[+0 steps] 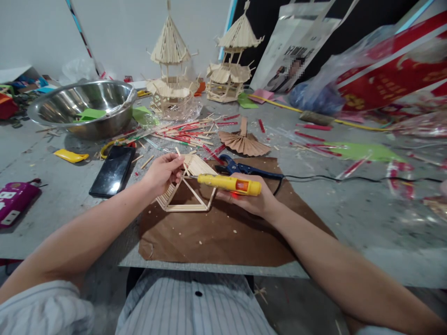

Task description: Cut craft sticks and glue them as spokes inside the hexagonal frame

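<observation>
My left hand (165,173) is closed, with thumb and fingers pinching a thin wooden stick (186,167) at the top of a small stick frame (186,208). Part of that frame carries a panel of sticks laid side by side (199,165). Wrapped in my right hand (256,200) is a yellow glue gun (223,182), its thin metal nozzle pointing left and almost at my left fingertips. A red glow shows beneath its body. Whether the nozzle touches the stick I cannot tell. Brown paper (216,239) lies under the frame.
Beyond my right hand lies a blue-handled cutter (258,171) by a black cord (314,177). Two stick pagodas (170,42) stand at the back. A steel bowl (49,114), a phone (112,171), loose sticks (185,132) and a folded paper fan (244,142) surround the work.
</observation>
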A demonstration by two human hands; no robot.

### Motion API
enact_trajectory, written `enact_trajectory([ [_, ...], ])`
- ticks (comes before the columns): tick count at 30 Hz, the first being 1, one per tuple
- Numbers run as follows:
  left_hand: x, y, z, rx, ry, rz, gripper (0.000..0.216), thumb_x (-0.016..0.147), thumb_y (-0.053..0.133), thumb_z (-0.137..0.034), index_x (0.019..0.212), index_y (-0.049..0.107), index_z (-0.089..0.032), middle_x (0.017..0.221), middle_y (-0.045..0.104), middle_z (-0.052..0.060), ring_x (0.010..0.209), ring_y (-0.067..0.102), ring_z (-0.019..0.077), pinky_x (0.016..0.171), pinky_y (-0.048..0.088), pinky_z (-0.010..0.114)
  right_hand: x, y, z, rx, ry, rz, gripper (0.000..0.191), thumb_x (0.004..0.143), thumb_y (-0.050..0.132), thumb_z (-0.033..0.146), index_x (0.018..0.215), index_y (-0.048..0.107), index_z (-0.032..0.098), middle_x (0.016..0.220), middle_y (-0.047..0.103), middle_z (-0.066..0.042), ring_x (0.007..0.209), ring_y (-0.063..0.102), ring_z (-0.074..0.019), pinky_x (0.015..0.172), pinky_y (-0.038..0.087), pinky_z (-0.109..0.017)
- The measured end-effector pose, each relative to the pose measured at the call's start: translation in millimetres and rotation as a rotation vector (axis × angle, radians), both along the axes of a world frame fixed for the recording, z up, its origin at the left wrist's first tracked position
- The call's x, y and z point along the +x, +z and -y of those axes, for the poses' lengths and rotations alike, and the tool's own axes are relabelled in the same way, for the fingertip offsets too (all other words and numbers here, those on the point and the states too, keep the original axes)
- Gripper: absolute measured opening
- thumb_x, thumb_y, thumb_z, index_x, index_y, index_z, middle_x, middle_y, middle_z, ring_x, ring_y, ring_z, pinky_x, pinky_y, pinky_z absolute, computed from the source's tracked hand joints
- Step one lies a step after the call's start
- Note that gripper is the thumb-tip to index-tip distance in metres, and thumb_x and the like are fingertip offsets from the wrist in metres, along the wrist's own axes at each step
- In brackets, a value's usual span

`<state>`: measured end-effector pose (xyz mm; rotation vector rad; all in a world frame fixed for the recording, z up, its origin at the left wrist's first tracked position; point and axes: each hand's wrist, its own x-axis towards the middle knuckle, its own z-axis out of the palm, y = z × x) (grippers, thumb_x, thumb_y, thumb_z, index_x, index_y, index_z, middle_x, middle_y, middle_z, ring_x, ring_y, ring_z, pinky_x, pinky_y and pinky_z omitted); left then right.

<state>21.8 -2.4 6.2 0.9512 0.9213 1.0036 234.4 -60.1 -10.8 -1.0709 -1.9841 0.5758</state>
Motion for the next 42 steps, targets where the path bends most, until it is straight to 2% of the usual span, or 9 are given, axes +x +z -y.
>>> enact_trajectory([
  [10,0.5,-1.0,-0.6,0.002,0.003,-0.009,0.016,0.070,0.060,-0.020,0.069,0.045,-0.015,0.052,0.052,-0.006,0.033,0.041,0.0027,0.031,0.032,0.015,-2.4,1.4,0.8,-0.055,-0.005,-0.045,0.028,0.061,0.065,0.042,0.059,0.049,0.019,0.056,0.050,0.001,0.049,0.047,-0.0093,0.045,0.040,-0.021],
  [25,-0.4,-0.9,-0.8,-0.008,-0.032,0.012,0.016,0.070,0.060,-0.020,0.069,0.045,-0.014,0.049,0.050,-0.006,0.033,0.041,0.0030,0.031,0.031,0.015,0.3,-2.0,-1.9,-0.065,-0.019,-0.080,0.024,0.063,0.065,0.035,0.061,0.048,0.019,0.058,0.051,0.001,0.051,0.049,-0.0107,0.048,0.042,-0.023],
  [35,-0.3,-0.6,-0.4,-0.009,-0.018,0.021,0.014,0.070,0.059,-0.018,0.070,0.046,-0.015,0.050,0.050,-0.006,0.034,0.041,0.0032,0.030,0.032,0.015,2.3,-0.9,-1.7,-0.009,0.023,0.024,0.023,0.064,0.065,0.035,0.061,0.049,0.018,0.057,0.051,0.002,0.050,0.048,-0.0090,0.048,0.040,-0.021],
  [42,0.1,0.2,0.3,-0.014,-0.038,0.012,0.014,0.070,0.059,-0.019,0.068,0.046,-0.015,0.050,0.051,-0.006,0.034,0.041,0.0030,0.030,0.031,0.015,2.0,-2.3,-2.0,-0.029,0.015,-0.007,0.023,0.064,0.065,0.035,0.063,0.051,0.018,0.060,0.053,0.001,0.052,0.050,-0.0099,0.049,0.041,-0.022],
])
